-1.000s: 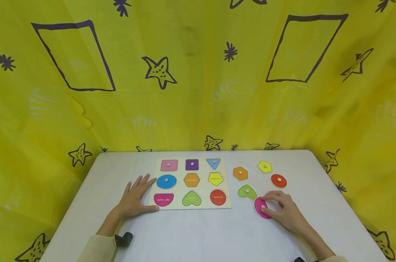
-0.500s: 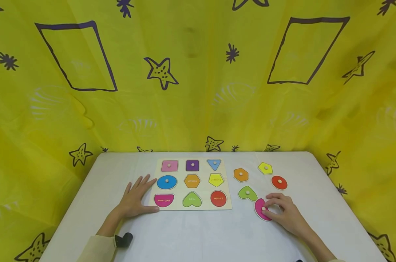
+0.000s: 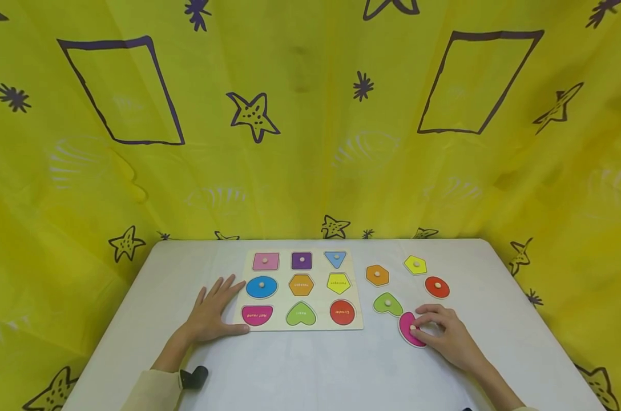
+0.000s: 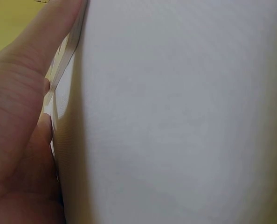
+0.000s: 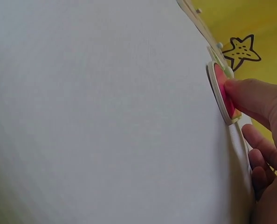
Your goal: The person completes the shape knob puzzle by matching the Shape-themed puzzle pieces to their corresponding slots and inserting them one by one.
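Note:
A wooden shape puzzle board (image 3: 281, 327) lies on the white table. My left hand (image 3: 210, 317) rests at its left side with fingers spread, fingertips and thumb right at the board's edge. To the right of the board, my right hand (image 3: 454, 342) pinches the small knob of a magenta half-round puzzle piece (image 3: 407, 325) between thumb and finger. In the right wrist view the thumb (image 5: 252, 95) presses at the face of that piece, which stays low over the table. A green heart piece (image 3: 382, 306) lies just beyond it.
Beyond the hand lie an orange hexagon piece (image 3: 372, 279), a yellow pentagon piece (image 3: 420, 268) and a red round piece (image 3: 434, 292). The board holds a pink square (image 3: 271, 266), a purple square (image 3: 306, 266), a blue oval (image 3: 269, 292) and a blue triangle (image 3: 333, 263). A yellow curtain (image 3: 300, 171) hangs behind.
The right hand's fingers have closed in on the half-round piece's knob, the upper fingers lifting off the piece's edge. The left hand stays put.

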`<action>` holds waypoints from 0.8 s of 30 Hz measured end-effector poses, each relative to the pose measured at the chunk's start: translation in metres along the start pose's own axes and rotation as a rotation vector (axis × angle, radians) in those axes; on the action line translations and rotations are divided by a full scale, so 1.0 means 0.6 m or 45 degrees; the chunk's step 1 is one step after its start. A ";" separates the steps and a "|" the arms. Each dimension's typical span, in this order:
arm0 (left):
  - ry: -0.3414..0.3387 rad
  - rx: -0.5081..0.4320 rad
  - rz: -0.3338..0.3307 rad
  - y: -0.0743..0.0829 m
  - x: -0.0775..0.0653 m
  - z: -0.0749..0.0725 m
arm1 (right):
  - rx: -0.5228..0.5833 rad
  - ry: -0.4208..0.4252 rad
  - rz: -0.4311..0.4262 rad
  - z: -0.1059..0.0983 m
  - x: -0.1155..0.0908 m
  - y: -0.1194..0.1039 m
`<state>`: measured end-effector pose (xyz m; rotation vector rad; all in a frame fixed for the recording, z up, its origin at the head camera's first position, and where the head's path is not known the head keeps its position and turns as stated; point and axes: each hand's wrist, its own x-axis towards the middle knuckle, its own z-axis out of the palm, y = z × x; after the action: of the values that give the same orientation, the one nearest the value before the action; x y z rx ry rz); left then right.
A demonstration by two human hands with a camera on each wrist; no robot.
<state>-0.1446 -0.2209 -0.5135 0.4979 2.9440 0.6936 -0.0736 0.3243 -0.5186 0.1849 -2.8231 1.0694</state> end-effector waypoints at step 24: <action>0.072 -0.056 0.058 0.002 -0.005 0.003 | 0.049 0.016 -0.169 -0.038 0.060 -0.056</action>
<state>-0.1409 -0.2201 -0.5146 0.5524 2.9707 0.7891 -0.1027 0.3121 -0.4745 0.3625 -2.7363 1.0926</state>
